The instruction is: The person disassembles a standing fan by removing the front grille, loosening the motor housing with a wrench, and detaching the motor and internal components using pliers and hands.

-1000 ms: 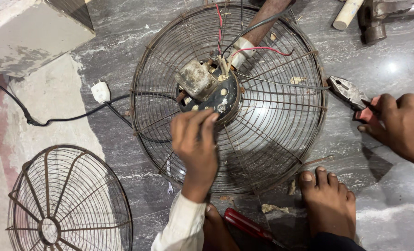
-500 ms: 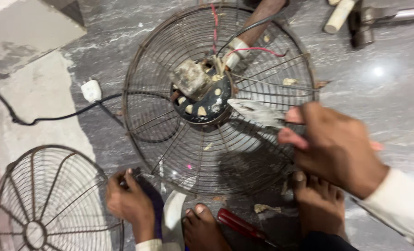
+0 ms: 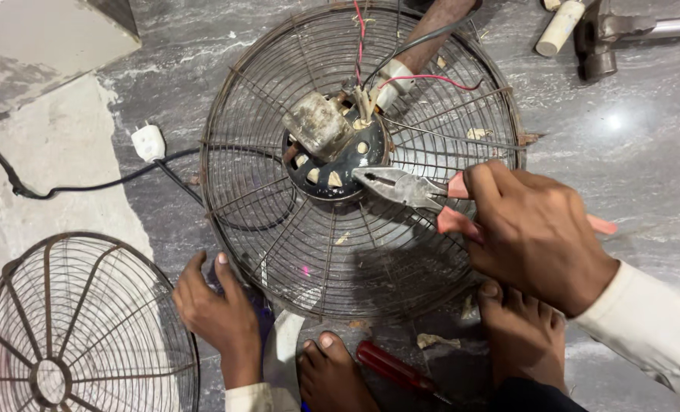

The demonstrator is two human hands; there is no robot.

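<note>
The right hand [image 3: 538,236] gripped pink-handled pliers [image 3: 401,185], jaws nearly closed at the motor hub's [image 3: 332,152] 4 o'clock edge. The left hand [image 3: 218,313], fingers loosely spread, steadied the rear guard [image 3: 263,229] at 7 o'clock. Best practice: seat jaws squarely before turning.

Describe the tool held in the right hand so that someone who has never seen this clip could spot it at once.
Start at the big round rusty wire fan guard on the grey floor. Over its dark central hub, the right hand holds grey steel pliers with pink handles. The red-handled screwdriver lies untouched by the feet.
</note>
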